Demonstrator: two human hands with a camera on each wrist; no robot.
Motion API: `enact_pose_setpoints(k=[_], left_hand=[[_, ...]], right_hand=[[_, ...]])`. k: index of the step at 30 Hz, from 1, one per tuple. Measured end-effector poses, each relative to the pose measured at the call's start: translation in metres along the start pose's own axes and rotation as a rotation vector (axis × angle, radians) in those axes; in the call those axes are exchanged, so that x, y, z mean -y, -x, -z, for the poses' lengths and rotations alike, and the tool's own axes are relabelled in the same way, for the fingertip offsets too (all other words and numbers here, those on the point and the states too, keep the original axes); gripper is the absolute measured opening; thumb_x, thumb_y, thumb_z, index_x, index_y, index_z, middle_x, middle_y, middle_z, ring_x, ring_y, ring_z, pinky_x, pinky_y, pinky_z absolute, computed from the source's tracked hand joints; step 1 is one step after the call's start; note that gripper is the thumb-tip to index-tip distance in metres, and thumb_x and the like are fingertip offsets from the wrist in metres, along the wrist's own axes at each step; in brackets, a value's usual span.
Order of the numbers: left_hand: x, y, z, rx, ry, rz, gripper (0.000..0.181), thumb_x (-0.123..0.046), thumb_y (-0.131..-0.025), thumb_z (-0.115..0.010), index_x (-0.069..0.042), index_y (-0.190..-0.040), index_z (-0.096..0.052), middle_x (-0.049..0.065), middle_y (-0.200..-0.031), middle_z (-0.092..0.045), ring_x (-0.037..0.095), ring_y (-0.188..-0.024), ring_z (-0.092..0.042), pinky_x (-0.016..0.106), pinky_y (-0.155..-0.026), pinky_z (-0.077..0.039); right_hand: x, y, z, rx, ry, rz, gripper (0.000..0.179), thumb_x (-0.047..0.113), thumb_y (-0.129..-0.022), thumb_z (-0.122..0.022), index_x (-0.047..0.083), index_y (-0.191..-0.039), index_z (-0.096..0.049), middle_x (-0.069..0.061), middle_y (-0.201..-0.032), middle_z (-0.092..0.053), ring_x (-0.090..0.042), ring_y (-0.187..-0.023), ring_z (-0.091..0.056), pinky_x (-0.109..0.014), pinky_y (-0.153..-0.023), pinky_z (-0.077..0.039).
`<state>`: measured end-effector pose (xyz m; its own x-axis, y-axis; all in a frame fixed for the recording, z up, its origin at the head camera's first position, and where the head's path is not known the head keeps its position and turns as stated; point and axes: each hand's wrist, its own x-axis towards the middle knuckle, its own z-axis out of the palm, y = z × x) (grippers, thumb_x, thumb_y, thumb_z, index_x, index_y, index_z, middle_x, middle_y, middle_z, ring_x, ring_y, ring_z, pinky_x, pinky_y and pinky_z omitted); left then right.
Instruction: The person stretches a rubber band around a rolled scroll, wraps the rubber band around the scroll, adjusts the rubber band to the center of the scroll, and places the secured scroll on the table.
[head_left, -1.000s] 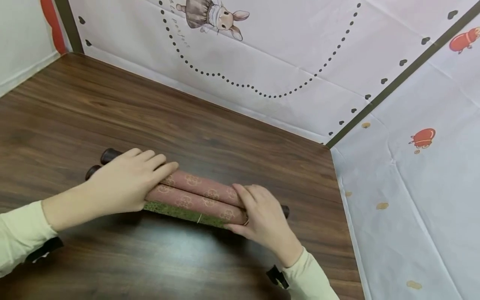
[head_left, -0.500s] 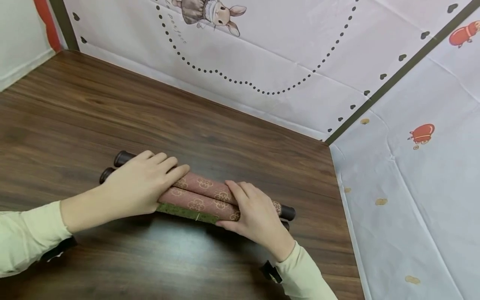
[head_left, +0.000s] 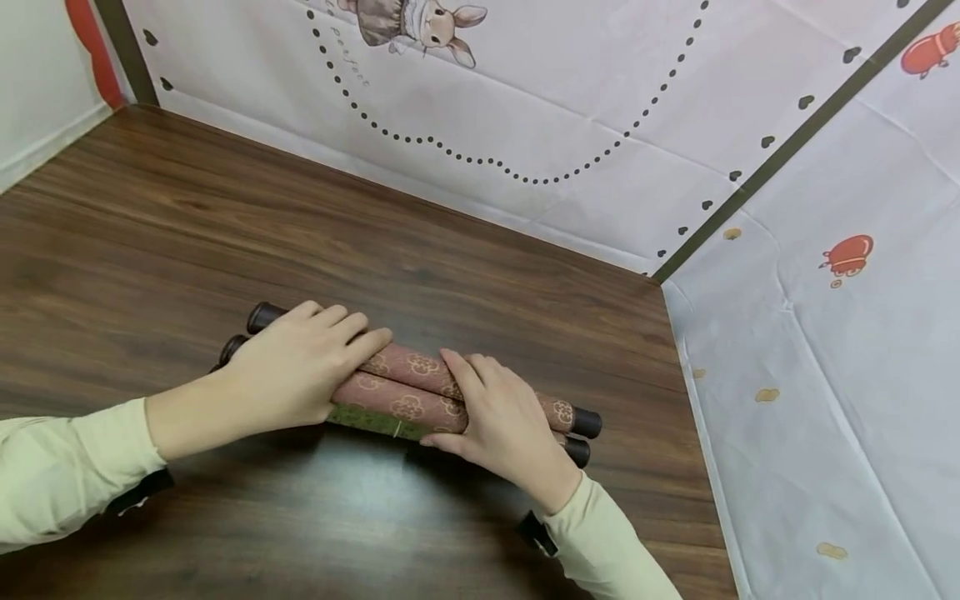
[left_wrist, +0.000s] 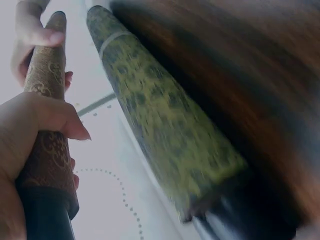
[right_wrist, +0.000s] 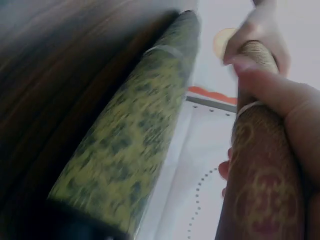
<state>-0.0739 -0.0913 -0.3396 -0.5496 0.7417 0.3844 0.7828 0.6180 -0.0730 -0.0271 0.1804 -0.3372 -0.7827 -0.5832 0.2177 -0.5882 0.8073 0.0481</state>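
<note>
Two rolled scrolls with pink, gold-flowered backing lie side by side in the head view, a far scroll (head_left: 422, 367) and a near scroll (head_left: 408, 404), with dark end knobs (head_left: 587, 422). My left hand (head_left: 292, 375) grips this pair toward its left end, fingers over the far side. The right hand (head_left: 501, 421) grips it right of the middle, its thumb at the near edge. Below the pair, mostly hidden from above, a green mottled scroll (left_wrist: 160, 115) with a thin pale tie band (right_wrist: 165, 50) lies along the wooden tabletop. Wrist views show a gap between it and the held scrolls.
The dark wooden table (head_left: 225, 242) extends around the scrolls. White printed cloth walls (head_left: 562, 100) rise behind it and at the right (head_left: 825, 433). Black straps (head_left: 538, 533) are on both wrists, beside the pale sleeves (head_left: 75, 467).
The pink scrolls have shifted right, along with my left hand. My right hand has slid left along them, so the hands are closer together and more of the right ends shows.
</note>
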Motion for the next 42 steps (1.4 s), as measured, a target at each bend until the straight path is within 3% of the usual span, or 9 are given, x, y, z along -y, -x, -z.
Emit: enact_pose_setpoints(k=[6, 10, 15, 19, 23, 27, 30, 35, 42], left_hand=[[0.004, 0.009, -0.002, 0.015, 0.042, 0.062, 0.076, -0.022, -0.050, -0.088, -0.010, -0.120, -0.061, 0.006, -0.095, -0.064, 0.027, -0.088, -0.062, 0.042, -0.075, -0.049], [-0.002, 0.005, -0.001, -0.006, 0.039, 0.036, 0.079, -0.026, -0.049, -0.089, -0.009, -0.121, -0.060, 0.007, -0.095, -0.063, 0.027, -0.086, -0.061, 0.042, -0.073, -0.049], [-0.007, -0.001, -0.001, -0.020, 0.028, 0.027, 0.083, -0.028, -0.047, -0.091, -0.009, -0.121, -0.060, 0.007, -0.094, -0.064, 0.027, -0.085, -0.062, 0.042, -0.074, -0.050], [-0.002, 0.002, 0.000, -0.004, 0.041, 0.060, 0.080, -0.026, -0.048, -0.091, -0.010, -0.120, -0.060, 0.006, -0.093, -0.063, 0.027, -0.085, -0.061, 0.041, -0.073, -0.048], [0.004, 0.006, 0.000, -0.016, 0.048, 0.061, 0.077, -0.028, -0.049, -0.090, -0.010, -0.119, -0.061, 0.005, -0.093, -0.063, 0.026, -0.085, -0.060, 0.040, -0.072, -0.046], [0.016, 0.008, 0.003, 0.034, 0.062, 0.086, 0.079, -0.025, -0.050, -0.088, -0.010, -0.123, -0.061, 0.007, -0.098, -0.065, 0.028, -0.090, -0.062, 0.043, -0.073, -0.047], [0.032, 0.010, 0.004, 0.085, 0.070, 0.126, 0.082, -0.023, -0.051, -0.087, -0.010, -0.127, -0.060, 0.007, -0.103, -0.067, 0.028, -0.095, -0.063, 0.044, -0.073, -0.048], [0.056, 0.008, -0.006, 0.076, 0.064, 0.123, 0.086, -0.044, -0.054, -0.089, -0.012, -0.128, -0.060, 0.005, -0.104, -0.067, 0.027, -0.095, -0.065, 0.042, -0.073, -0.050], [0.077, -0.009, -0.022, 0.154, 0.094, 0.101, 0.094, -0.077, -0.065, -0.070, -0.012, -0.133, -0.059, 0.009, -0.111, -0.068, 0.029, -0.102, -0.065, 0.048, -0.082, -0.053]], right_hand=[[-0.005, 0.009, 0.004, -0.005, -0.006, -0.037, 0.098, 0.062, -0.065, -0.082, 0.009, -0.141, -0.049, -0.003, -0.121, -0.066, -0.018, -0.109, -0.064, -0.033, -0.095, -0.054], [-0.001, 0.002, 0.006, -0.026, 0.000, -0.003, 0.088, 0.058, -0.067, -0.082, 0.008, -0.133, -0.054, -0.002, -0.115, -0.066, -0.018, -0.104, -0.064, -0.031, -0.091, -0.055], [0.006, -0.006, 0.007, -0.032, 0.009, 0.007, 0.095, 0.065, -0.068, -0.078, 0.009, -0.140, -0.051, -0.003, -0.121, -0.066, -0.018, -0.107, -0.064, -0.031, -0.090, -0.056], [0.002, 0.000, 0.007, -0.015, -0.022, -0.032, 0.102, 0.066, -0.068, -0.078, 0.011, -0.147, -0.044, -0.002, -0.125, -0.064, -0.018, -0.112, -0.064, -0.033, -0.095, -0.054], [-0.005, 0.005, 0.006, -0.002, -0.046, -0.042, 0.095, 0.063, -0.072, -0.077, 0.014, -0.147, -0.045, 0.000, -0.124, -0.065, -0.017, -0.112, -0.063, -0.033, -0.096, -0.053], [-0.020, 0.012, 0.008, 0.004, -0.053, -0.043, 0.093, 0.060, -0.074, -0.077, 0.014, -0.147, -0.045, -0.003, -0.125, -0.065, -0.020, -0.112, -0.063, -0.037, -0.096, -0.053], [-0.043, 0.020, 0.007, -0.038, -0.070, -0.068, 0.091, 0.054, -0.072, -0.081, 0.014, -0.147, -0.046, -0.006, -0.126, -0.064, -0.023, -0.111, -0.063, -0.042, -0.098, -0.051], [-0.071, 0.025, -0.003, -0.102, -0.136, -0.124, 0.087, 0.046, -0.072, -0.084, 0.018, -0.146, -0.048, -0.006, -0.128, -0.062, -0.024, -0.112, -0.061, -0.046, -0.094, -0.051], [-0.084, 0.018, -0.017, 0.036, -0.245, -0.201, 0.081, 0.041, -0.083, -0.077, 0.022, -0.152, -0.039, -0.005, -0.139, -0.055, -0.023, -0.124, -0.055, -0.048, -0.093, -0.053]])
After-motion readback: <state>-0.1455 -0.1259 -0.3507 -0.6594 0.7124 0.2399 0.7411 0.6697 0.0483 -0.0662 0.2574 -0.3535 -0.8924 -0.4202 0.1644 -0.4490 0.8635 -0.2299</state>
